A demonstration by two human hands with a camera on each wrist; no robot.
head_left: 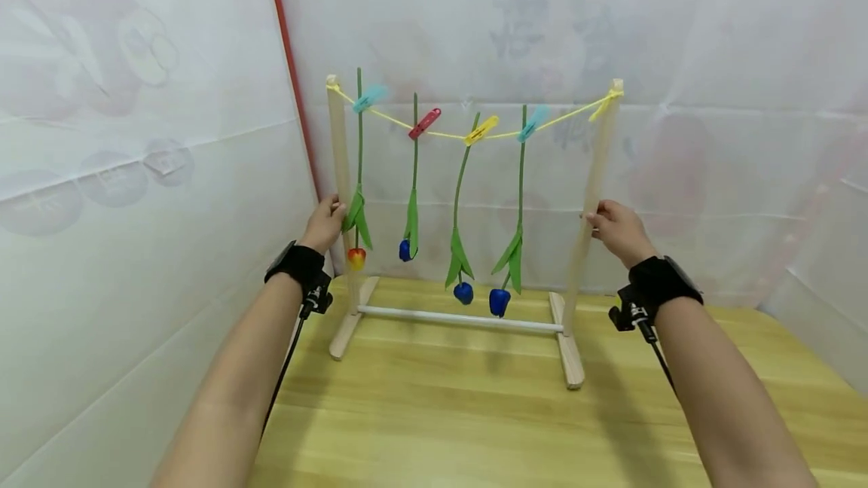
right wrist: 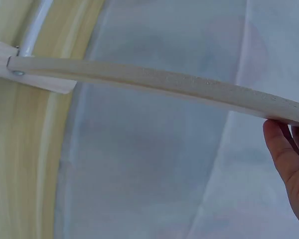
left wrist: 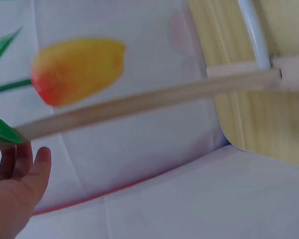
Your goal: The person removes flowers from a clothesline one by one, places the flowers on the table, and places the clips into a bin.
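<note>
Left hand (left wrist: 12,191): cut off by the left wrist view's edge, grip on the rack post (left wrist: 139,102) hidden. Right hand (right wrist: 289,164): likewise cropped. Yellow tulip (left wrist: 77,69): blurred.

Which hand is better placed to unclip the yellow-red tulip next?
Left, probably. The left hand grips the rack's left post, right beside the yellow-red tulip hanging under the leftmost blue clip. The right hand holds the far right post.
</note>
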